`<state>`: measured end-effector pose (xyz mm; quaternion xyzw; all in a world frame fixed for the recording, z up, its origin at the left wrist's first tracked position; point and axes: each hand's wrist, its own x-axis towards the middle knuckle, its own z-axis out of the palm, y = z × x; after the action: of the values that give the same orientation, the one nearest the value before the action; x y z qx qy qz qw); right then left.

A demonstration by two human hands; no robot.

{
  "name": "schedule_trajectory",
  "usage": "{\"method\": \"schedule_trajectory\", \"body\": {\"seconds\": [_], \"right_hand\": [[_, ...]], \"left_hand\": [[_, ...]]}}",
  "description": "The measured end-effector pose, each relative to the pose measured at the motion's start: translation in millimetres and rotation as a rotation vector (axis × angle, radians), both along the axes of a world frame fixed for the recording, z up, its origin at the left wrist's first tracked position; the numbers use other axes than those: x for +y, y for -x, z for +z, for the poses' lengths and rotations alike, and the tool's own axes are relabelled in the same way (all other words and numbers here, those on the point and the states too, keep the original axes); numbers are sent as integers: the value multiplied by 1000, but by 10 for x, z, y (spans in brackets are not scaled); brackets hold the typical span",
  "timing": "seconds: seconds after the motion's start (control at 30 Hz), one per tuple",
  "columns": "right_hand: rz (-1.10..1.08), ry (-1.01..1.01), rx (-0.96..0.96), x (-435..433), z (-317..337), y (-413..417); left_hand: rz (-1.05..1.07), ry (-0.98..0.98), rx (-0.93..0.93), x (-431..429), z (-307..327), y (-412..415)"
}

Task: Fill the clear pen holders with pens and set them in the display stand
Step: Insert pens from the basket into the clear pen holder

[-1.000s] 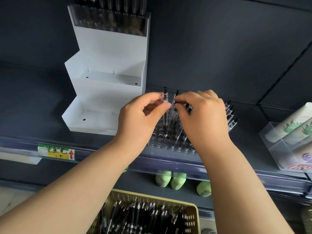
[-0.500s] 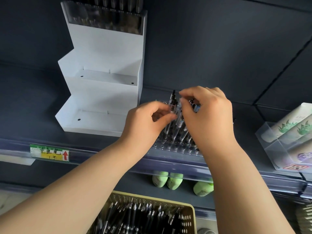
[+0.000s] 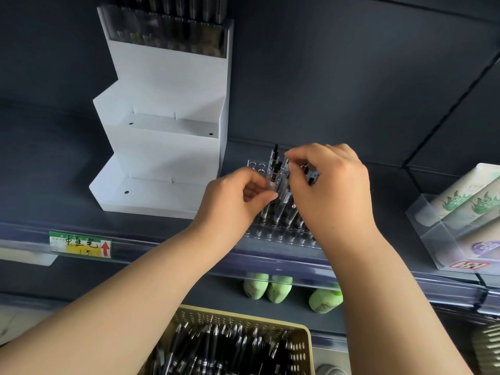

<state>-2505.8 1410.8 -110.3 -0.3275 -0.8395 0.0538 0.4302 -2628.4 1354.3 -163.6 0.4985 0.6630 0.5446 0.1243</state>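
Dark grey shop shelving (image 3: 351, 77) fills the view, and both of my hands work at its front edge. My left hand (image 3: 232, 201) pinches one clear-barrelled black-tipped pen (image 3: 273, 169) upright between thumb and forefinger. My right hand (image 3: 334, 190), just beside it, curls around a small bunch of similar pens (image 3: 311, 177). Directly beneath both grips sits the clear plastic pen holder (image 3: 273, 235) with rows of round holes. Several pens stand in it, and holes at its far-left corner are empty. Left of my grip stands the white stepped plastic display stand (image 3: 162, 163). Its top tier carries a filled holder (image 3: 167, 36) and its two lower tiers are bare. Below my wrists, a beige perforated basket (image 3: 299, 347) holds many more pens. I judge about one holder of three done.
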Motion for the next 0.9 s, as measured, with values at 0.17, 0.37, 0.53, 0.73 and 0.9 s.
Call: {"method": "schedule_trajectory", "body": {"seconds": [0.17,0.37,0.53,0.73,0.9], "right_hand": [[-1,-33,-5,-83,-42,-38],[3,-114,25,-139,-68,-123],[33,-159,5,-213,-109,-195],[166,-121,-169,-487,-439,-297],[199,27,-380,-703,-833,-425]], "left_hand": [[-9,-11,28,-27,-15,-40],[-8,-10,34,-43,-49,-37],[-2,50,62,-88,-74,36],[-11,74,220,-353,-144,58],[-16,150,330,-711,-368,3]]}}
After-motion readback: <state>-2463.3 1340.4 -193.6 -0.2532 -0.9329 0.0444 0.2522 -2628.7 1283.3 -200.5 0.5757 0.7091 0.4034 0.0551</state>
